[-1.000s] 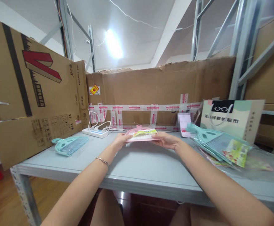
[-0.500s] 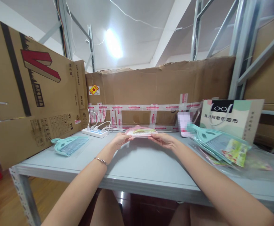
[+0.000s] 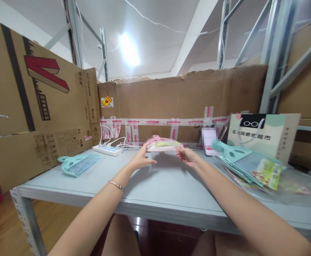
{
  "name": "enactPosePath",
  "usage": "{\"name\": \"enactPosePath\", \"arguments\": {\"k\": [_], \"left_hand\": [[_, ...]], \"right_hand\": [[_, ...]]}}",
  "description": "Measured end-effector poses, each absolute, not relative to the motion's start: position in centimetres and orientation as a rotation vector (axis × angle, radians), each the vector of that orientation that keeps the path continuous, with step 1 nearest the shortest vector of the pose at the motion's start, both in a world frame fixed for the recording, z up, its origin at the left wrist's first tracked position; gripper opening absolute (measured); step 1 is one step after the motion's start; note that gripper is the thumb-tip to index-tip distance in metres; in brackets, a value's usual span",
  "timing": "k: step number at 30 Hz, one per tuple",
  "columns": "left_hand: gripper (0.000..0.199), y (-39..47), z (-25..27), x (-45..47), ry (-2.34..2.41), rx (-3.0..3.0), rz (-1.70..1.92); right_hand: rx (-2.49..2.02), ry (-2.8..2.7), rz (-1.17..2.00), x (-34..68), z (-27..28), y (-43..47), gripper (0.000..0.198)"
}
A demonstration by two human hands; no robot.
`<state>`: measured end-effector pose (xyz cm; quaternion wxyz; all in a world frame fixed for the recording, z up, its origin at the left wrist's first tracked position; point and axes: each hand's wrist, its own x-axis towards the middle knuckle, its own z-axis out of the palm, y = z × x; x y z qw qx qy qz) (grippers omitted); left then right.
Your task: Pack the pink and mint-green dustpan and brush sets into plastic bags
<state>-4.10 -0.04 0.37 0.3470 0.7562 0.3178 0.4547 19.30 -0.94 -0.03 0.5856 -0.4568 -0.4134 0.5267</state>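
Note:
A pink dustpan and brush set in clear plastic wrap, with a yellow-green label, is held tilted above the grey table, near its back. My right hand pinches the wrap at the lower right corner. At the left end is my left hand, its thumb stretched out away from the set and its fingers reaching up against the side edge. The tips of those fingers are partly hidden. No other thing shows in the left palm.
A teal dustpan set lies at left, beside a white power strip with plugged cables. Several wrapped teal sets are piled at right before a paper bag. A phone leans against the cardboard at the back.
The pink set has risen slightly and moved right, its face tipping up. My left thumb has come off its front edge and spread; my right fingers have curled tighter at the corner.

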Motion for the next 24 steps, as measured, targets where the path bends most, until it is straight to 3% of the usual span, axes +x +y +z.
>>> {"name": "enactPosePath", "arguments": {"k": [3, 5, 7, 8, 11, 12, 16, 21, 24], "left_hand": [[0.038, 0.71, -0.06, -3.88, 0.917, 2.007, 1.414], [0.027, 0.97, -0.08, -3.83, 0.906, 1.988, 1.513], [0.029, 0.97, 0.02, -3.83, 0.873, 1.989, 1.523], [0.033, 0.92, 0.08, -3.84, 0.867, 1.995, 1.505], [0.038, 0.70, 0.20, -3.87, 0.891, 2.027, 1.445], [0.037, 0.64, 0.24, -3.88, 0.906, 2.038, 1.442], [0.029, 0.57, 0.41, -4.00, 0.933, 2.028, 1.501], [0.023, 0.93, 0.45, -4.09, 0.804, 1.913, 1.545], [0.026, 1.11, 0.36, -4.02, 0.797, 1.888, 1.586]], "right_hand": [[-1.105, -0.941, 1.276, 18.85, 0.10, -1.32, 0.027], [-1.076, -0.948, 1.273, 18.52, 0.11, -1.46, 0.019], [-1.013, -0.953, 1.230, 18.30, 0.04, -1.47, 0.004], [-0.977, -0.946, 1.195, 18.25, 0.00, -1.45, 0.008], [-0.898, -0.950, 1.105, 18.32, -0.05, -1.44, 0.048], [-0.889, -0.978, 1.095, 18.38, -0.02, -1.49, 0.052], [-0.945, -1.212, 1.059, 18.46, 0.22, -1.92, 0.034], [-0.950, -1.457, 0.828, 18.24, 0.03, -1.86, 0.078], [-0.940, -1.386, 0.753, 18.34, -0.28, -1.21, 0.064]]}}
